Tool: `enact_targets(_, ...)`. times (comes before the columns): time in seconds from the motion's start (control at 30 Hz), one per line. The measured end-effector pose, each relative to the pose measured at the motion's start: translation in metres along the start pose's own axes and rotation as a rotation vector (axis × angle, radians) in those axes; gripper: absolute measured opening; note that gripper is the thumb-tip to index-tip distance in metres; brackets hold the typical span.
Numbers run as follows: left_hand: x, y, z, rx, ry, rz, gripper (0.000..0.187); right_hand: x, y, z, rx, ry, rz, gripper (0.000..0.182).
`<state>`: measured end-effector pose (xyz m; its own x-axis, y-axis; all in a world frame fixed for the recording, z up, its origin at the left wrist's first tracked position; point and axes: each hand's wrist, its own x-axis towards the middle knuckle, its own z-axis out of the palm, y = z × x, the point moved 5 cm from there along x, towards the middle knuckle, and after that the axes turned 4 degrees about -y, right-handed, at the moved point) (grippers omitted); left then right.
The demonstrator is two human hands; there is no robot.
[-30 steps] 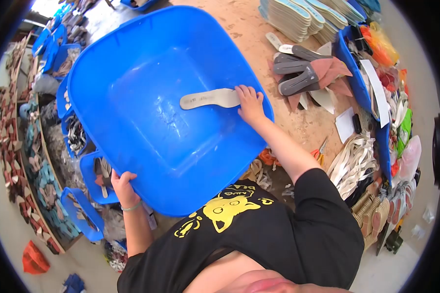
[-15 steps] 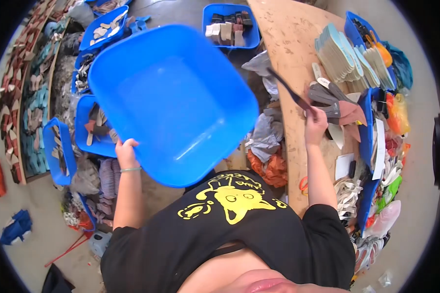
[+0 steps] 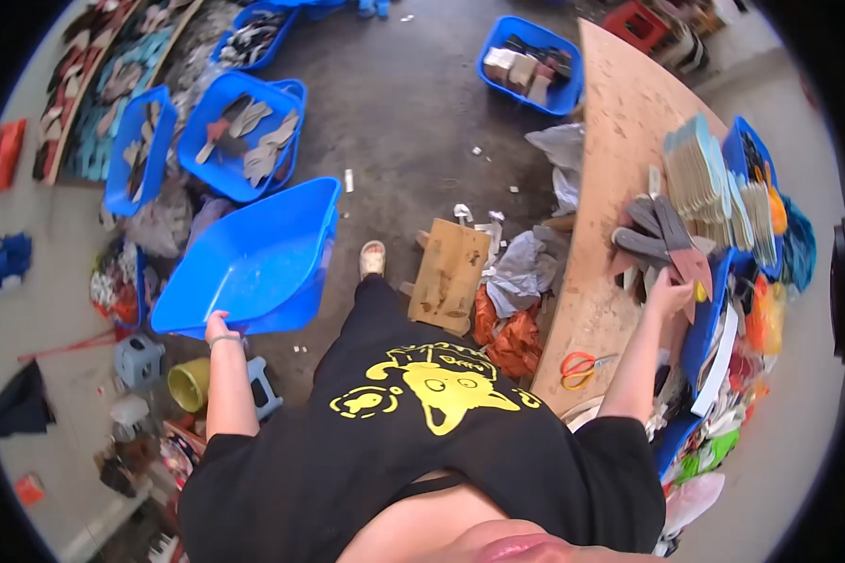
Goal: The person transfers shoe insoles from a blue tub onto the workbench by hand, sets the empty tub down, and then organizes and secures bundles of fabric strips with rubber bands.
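Note:
My left hand [image 3: 221,327] grips the near rim of a blue plastic tub [image 3: 253,258], held tilted at my left side; no contents show inside. Over the wooden table, my right hand [image 3: 668,293] is closed at the lower end of a long grey-brown strip [image 3: 671,230], which looks like a shoe piece. The strip lies over a fanned pile of grey and reddish-brown pieces [image 3: 640,246]. Part of the grip is hidden by my fingers. Behind the pile stand stacked pale blue-topped insoles [image 3: 699,174].
Orange-handled scissors [image 3: 577,370] lie on the wooden table [image 3: 596,319]. Blue tubs of pieces stand on the floor, at the left [image 3: 207,155] and far right [image 3: 532,66]. A wooden stool [image 3: 449,272], plastic bags [image 3: 516,272] and a yellow bucket [image 3: 190,385] are near my legs.
My left hand has lowered the blue tub and swung it down to the left. The right hand has brought the dark strip over to the pile. My view has shifted, showing more floor.

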<state>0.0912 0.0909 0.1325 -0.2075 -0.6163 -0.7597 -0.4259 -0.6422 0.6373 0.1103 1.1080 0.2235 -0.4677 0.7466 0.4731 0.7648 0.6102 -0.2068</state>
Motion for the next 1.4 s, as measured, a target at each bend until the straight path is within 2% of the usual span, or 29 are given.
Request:
enact_targets(0.03,0.039,-0.006,-0.021,-0.073,-0.053,-0.047,0.042,-0.021,-0.010,0.012,0.059,0.002,-0.143,0.081)
enact_targets(0.07,0.027,-0.001,-0.028,0.034,0.056,0.050,0.047,-0.048,-0.024,0.018,0.079,-0.114,-0.217,0.079)
enact_targets(0.13,0.027,-0.006,-0.036,0.001,0.224,0.057,0.053,-0.115,-0.045,0.032,0.166,-0.407,-0.314,0.076)
enact_targets(0.17,0.035,-0.009,-0.040,0.041,0.267,0.066,0.051,-0.161,-0.046,0.038,0.096,-0.496,-0.414,0.079)
enact_targets(0.2,0.043,-0.012,-0.041,0.091,0.316,0.072,0.046,-0.202,-0.066,0.021,-0.114,-0.753,-0.267,0.082)
enact_targets(0.27,0.043,-0.016,-0.038,0.158,0.366,-0.004,0.038,-0.267,-0.089,-0.002,0.089,-0.938,-0.585,0.080)
enact_targets(0.3,0.065,-0.023,-0.044,0.099,0.297,-0.011,0.038,-0.290,-0.115,-0.025,0.192,-1.115,-0.532,0.079)
enact_targets(0.4,0.110,-0.045,-0.061,-0.045,0.306,-0.156,0.044,-0.368,-0.131,-0.031,-0.001,-1.368,-0.490,0.082)
enact_targets(0.43,0.121,-0.054,-0.066,-0.083,0.342,-0.179,0.044,-0.391,-0.126,-0.022,0.008,-1.469,-0.388,0.085)
enact_targets(0.5,0.146,-0.065,-0.073,-0.092,0.281,-0.216,0.043,-0.425,-0.135,0.008,0.017,-1.629,-0.441,0.082)
enact_targets(0.6,0.145,-0.076,-0.057,-0.107,0.225,-0.298,0.044,-0.446,-0.222,-0.028,0.225,-1.839,-0.180,0.075)
enact_targets(0.63,0.146,-0.082,-0.052,-0.120,0.215,-0.337,0.044,-0.447,-0.263,-0.046,0.204,-1.880,-0.174,0.068)
enact_targets(0.77,0.131,-0.102,-0.010,-0.186,0.011,-0.372,0.037,-0.451,-0.322,-0.068,0.483,-1.748,-0.105,0.058)
enact_targets(0.8,0.120,-0.102,0.001,-0.186,-0.045,-0.398,0.035,-0.446,-0.336,-0.085,0.473,-1.714,-0.078,0.056)
enact_targets(0.93,0.085,-0.103,0.065,-0.138,-0.226,-0.519,0.025,-0.459,-0.265,-0.077,0.476,-1.621,-0.029,0.065)
enact_targets(1.03,0.056,-0.113,0.130,-0.014,-0.313,-0.539,0.026,-0.467,-0.191,-0.090,0.355,-1.531,0.137,0.068)
enact_targets(1.1,0.031,-0.126,0.181,0.034,-0.390,-0.529,0.027,-0.464,-0.146,-0.107,0.253,-1.516,0.319,0.071)
enact_targets(1.17,0.004,-0.144,0.235,0.127,-0.475,-0.530,0.028,-0.468,-0.088,-0.105,0.180,-1.467,0.355,0.073)
enact_targets(1.27,-0.031,-0.174,0.322,0.277,-0.552,-0.481,0.028,-0.467,-0.029,-0.114,0.229,-1.354,0.586,0.072)
enact_targets(1.4,-0.064,-0.217,0.449,0.543,-0.602,-0.336,0.024,-0.496,0.022,-0.118,0.300,-1.226,0.736,0.059)
